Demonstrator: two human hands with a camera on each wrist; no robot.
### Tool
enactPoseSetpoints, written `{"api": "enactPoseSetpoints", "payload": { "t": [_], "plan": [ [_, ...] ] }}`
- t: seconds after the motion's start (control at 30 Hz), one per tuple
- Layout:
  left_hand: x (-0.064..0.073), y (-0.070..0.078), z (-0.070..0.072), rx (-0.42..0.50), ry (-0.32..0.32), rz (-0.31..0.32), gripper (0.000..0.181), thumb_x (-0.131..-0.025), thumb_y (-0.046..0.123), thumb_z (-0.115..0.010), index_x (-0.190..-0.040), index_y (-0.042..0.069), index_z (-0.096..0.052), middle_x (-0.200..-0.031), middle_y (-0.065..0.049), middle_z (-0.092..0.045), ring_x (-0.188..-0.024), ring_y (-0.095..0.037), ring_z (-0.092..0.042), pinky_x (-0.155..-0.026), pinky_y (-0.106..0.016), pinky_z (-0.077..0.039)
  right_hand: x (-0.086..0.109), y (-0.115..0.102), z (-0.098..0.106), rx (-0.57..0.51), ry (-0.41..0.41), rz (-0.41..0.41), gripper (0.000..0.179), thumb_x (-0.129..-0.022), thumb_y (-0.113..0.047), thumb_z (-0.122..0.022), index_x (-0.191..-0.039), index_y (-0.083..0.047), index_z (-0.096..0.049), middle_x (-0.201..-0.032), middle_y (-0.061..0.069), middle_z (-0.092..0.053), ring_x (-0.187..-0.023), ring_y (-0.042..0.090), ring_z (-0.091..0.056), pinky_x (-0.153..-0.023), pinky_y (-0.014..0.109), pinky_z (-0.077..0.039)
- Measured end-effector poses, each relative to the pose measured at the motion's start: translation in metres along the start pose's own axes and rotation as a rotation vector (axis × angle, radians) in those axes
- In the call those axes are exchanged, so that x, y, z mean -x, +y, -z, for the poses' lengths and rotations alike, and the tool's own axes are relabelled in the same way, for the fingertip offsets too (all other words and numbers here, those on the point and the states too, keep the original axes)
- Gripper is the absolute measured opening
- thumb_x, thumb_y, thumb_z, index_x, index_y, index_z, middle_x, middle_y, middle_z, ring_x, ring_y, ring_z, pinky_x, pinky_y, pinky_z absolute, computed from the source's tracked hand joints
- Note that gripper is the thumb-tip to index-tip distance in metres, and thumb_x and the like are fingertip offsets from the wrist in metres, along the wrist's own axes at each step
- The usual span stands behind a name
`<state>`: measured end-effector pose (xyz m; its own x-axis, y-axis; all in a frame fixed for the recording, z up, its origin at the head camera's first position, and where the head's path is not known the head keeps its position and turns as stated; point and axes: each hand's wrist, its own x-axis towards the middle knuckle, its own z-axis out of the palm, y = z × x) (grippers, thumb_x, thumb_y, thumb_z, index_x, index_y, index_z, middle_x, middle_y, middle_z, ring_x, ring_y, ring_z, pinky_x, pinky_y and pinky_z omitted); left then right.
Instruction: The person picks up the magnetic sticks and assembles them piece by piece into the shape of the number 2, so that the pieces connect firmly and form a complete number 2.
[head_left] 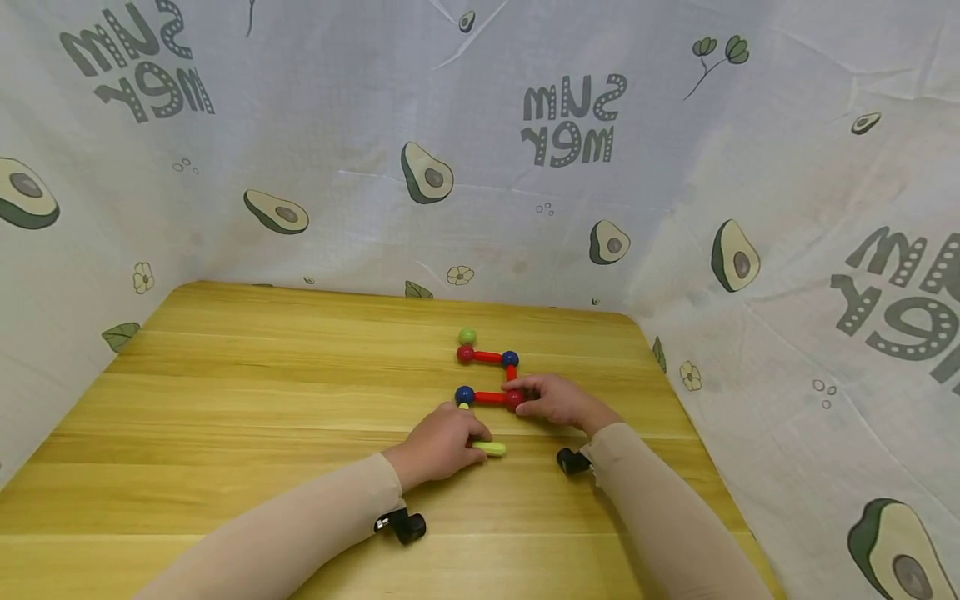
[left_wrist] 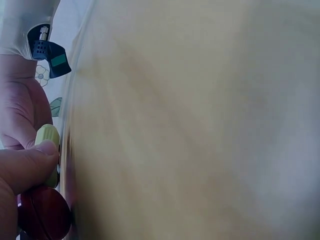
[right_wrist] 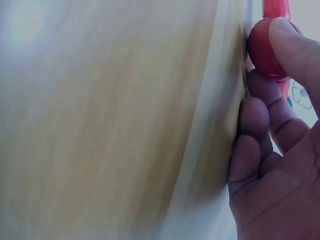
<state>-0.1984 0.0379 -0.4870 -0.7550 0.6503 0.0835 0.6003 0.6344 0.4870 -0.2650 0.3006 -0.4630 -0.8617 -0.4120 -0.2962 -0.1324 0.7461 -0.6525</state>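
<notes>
My left hand [head_left: 438, 443] pinches a yellow-green rod [head_left: 489, 448], whose end sticks out to the right. In the left wrist view, a dark red ball [left_wrist: 45, 212] sits at the thumb, right by that rod. My right hand [head_left: 558, 398] grips a red ball [right_wrist: 264, 47] between thumb and fingers, at a corner of a magnetic stick-and-ball shape. A red rod [head_left: 491, 398] runs from it to a blue ball [head_left: 465, 395]; another leads back to a second blue ball [head_left: 510, 358]. A yellow-green piece shows between the nearer blue ball and my left hand, which hides the rest.
At the shape's far end, a red rod [head_left: 487, 357] joins a red ball [head_left: 466, 354], and a light green ball [head_left: 468, 336] is close behind it. Everything lies on a wooden table [head_left: 247, 400]. A printed cloth [head_left: 330, 108] hangs behind and along the sides.
</notes>
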Motion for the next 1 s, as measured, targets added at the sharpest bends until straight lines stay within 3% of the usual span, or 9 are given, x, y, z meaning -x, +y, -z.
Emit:
{"api": "enactPoseSetpoints", "payload": {
  "t": [0.27, 0.63, 1.0],
  "plan": [
    [0.008, -0.004, 0.002, 0.020, 0.014, 0.018, 0.024, -0.094, 0.034, -0.081, -0.113, 0.021, -0.082, -0.110, 0.009, -0.078, -0.097, -0.011, -0.060, -0.091, -0.029, -0.047, -0.004, -0.012, -0.005, 0.061, -0.012, 0.004, 0.042, -0.098, -0.019, -0.075, -0.140, -0.019, -0.069, -0.138, 0.009, -0.067, -0.111, 0.021, -0.059, -0.105, 0.043, -0.050],
    [0.013, -0.010, 0.002, 0.047, 0.031, 0.038, 0.024, -0.093, 0.035, -0.082, -0.112, 0.021, -0.082, -0.104, 0.012, -0.078, -0.090, -0.009, -0.053, -0.087, -0.028, -0.047, -0.010, -0.019, -0.008, 0.059, -0.034, 0.005, 0.041, -0.099, -0.014, -0.074, -0.140, -0.017, -0.069, -0.132, 0.011, -0.068, -0.103, 0.020, -0.058, -0.096, 0.034, -0.051],
    [0.026, -0.020, 0.009, 0.053, 0.047, 0.067, 0.021, -0.092, 0.034, -0.083, -0.109, 0.022, -0.082, -0.098, 0.014, -0.076, -0.090, -0.011, -0.053, -0.086, -0.030, -0.047, -0.019, -0.032, -0.016, 0.122, -0.030, 0.024, 0.042, -0.098, -0.019, -0.075, -0.140, -0.023, -0.070, -0.137, 0.007, -0.067, -0.113, 0.023, -0.059, -0.109, 0.048, -0.049]
  ]
}}
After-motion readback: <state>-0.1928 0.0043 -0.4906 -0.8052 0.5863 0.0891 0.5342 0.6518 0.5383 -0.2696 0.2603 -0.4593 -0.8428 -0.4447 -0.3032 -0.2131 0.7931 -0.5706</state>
